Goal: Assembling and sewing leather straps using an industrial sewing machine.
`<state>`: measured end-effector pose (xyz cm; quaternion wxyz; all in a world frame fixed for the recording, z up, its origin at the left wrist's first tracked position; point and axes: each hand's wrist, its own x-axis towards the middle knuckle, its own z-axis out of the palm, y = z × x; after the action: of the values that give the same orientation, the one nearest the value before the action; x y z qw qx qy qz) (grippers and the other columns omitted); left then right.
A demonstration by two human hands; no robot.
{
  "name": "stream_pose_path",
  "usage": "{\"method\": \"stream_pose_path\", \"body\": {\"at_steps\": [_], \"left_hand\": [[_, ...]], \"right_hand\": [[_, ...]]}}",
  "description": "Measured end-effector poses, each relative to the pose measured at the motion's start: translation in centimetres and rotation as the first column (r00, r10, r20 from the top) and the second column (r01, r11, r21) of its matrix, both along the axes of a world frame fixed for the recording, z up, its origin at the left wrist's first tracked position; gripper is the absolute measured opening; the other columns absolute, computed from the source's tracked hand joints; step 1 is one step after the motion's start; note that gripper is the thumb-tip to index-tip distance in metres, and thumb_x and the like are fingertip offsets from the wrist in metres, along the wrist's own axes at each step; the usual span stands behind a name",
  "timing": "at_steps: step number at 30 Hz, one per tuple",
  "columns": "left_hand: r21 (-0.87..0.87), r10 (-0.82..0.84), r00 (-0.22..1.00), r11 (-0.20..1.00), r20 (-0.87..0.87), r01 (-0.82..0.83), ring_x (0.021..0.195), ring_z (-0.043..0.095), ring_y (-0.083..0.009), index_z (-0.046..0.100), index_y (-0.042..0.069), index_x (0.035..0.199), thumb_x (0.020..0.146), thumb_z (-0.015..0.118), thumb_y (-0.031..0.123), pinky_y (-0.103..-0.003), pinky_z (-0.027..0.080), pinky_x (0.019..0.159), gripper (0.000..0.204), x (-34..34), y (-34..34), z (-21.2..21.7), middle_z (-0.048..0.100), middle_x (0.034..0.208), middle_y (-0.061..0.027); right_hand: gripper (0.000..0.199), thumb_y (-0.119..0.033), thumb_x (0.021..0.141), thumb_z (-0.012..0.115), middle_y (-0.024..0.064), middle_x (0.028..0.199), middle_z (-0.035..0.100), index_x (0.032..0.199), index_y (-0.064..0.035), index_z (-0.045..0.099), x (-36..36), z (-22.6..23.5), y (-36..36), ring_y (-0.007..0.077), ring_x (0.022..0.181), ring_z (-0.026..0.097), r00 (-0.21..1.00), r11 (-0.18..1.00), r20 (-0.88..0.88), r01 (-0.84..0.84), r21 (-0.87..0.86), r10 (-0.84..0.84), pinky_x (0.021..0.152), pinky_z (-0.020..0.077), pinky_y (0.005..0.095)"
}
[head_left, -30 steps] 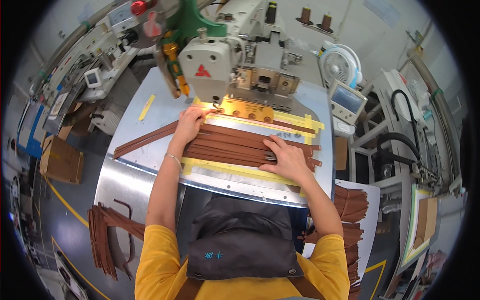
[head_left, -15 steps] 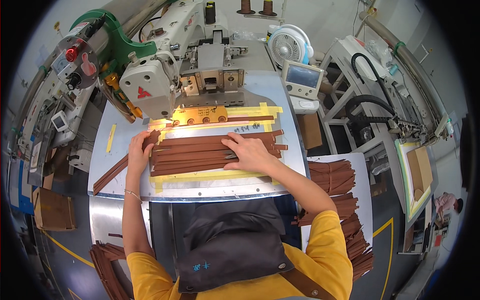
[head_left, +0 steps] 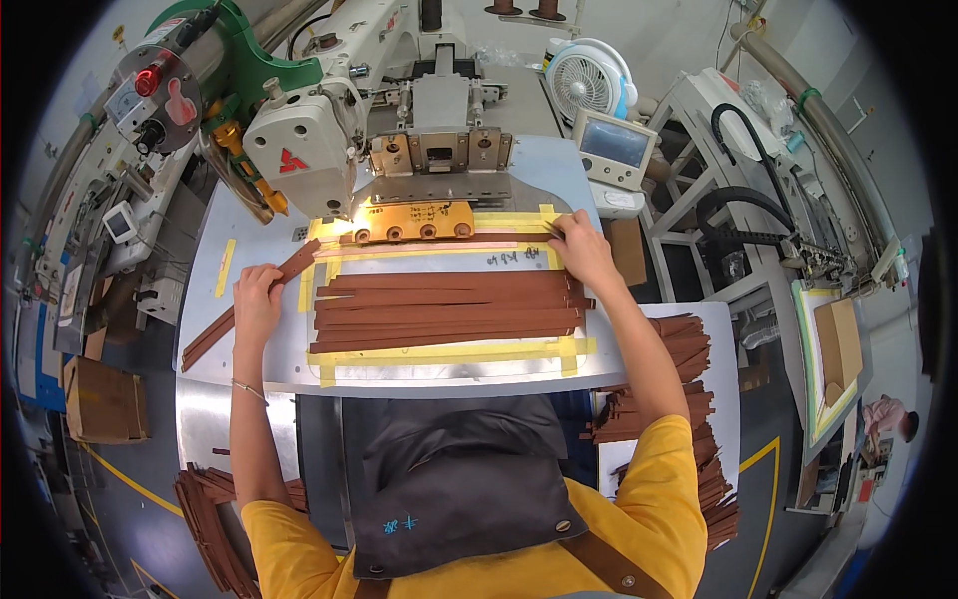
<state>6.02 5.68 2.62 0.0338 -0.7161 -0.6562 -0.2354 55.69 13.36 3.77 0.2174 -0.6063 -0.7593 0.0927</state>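
Pinching flat brown strips [head_left: 297, 265] left of the flat gold-coloured plate [head_left: 417, 221], your left hand [head_left: 257, 302] could skew them by twisting; your right hand [head_left: 584, 248] pinches a small dark pointed tool [head_left: 555, 231].

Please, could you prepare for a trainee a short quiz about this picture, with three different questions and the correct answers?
1. What does the left hand hold?
a) a thread cone
b) brown strips
c) a white fan

2. True or false: the right hand is nearer to the grey screen than the left hand is.

3. Fill in the colour: the tape along the near side of the strip pile is ____.

Key: 1. b; 2. true; 3. yellow
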Motion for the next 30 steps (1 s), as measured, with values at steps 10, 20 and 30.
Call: {"method": "stream_pose_path", "body": {"at_steps": [10, 20, 30], "left_hand": [[0.21, -0.359, 0.933, 0.91, -0.028, 0.357, 0.106, 0.055, -0.0283, 0.063, 0.002, 0.101, 0.079, 0.067, 0.009, -0.039, 0.041, 0.092, 0.024, 15.4, 2.4, 3.1, 0.063, 0.11, -0.0104], [0.205, -0.324, 0.946, 0.925, -0.021, 0.321, 0.086, 0.059, -0.0276, 0.062, 0.003, 0.093, 0.084, 0.061, 0.005, -0.04, 0.041, 0.09, 0.009, 9.2, 0.1, 0.8, 0.063, 0.086, -0.0105], [0.035, 0.049, 0.544, 0.989, 0.837, -0.143, 0.071, 0.055, -0.0103, 0.058, 0.003, 0.088, 0.098, 0.052, 0.016, -0.023, 0.042, 0.069, 0.018, -3.2, -2.5, -3.1, 0.06, 0.076, -0.0022]], "right_hand": [[0.016, -0.008, 0.076, 0.078, -0.0015, 0.071, 0.059, 0.08, -0.0012, 0.064, 1.2, 7.7, -3.5, 0.0032, 0.064, 0.046, 0.813, 0.935, -0.582, -0.222, -0.277, 0.021, 0.059, 0.0414, 0.0217], [0.021, -0.008, 0.081, 0.07, 0.008, 0.087, 0.062, 0.1, -0.0012, 0.067, 5.7, 2.1, -3.3, 0.0207, 0.077, 0.06, 0.969, 0.969, 0.018, -0.246, 0.002, 0.245, 0.07, 0.049, 0.0309], [0.011, -0.001, 0.086, 0.061, 0.004, 0.073, 0.058, 0.092, -0.0017, 0.052, 4.7, 5.8, -3.5, 0.008, 0.062, 0.055, 0.886, 0.945, -0.464, -0.15, -0.292, -0.003, 0.054, 0.0439, 0.0238]]}}
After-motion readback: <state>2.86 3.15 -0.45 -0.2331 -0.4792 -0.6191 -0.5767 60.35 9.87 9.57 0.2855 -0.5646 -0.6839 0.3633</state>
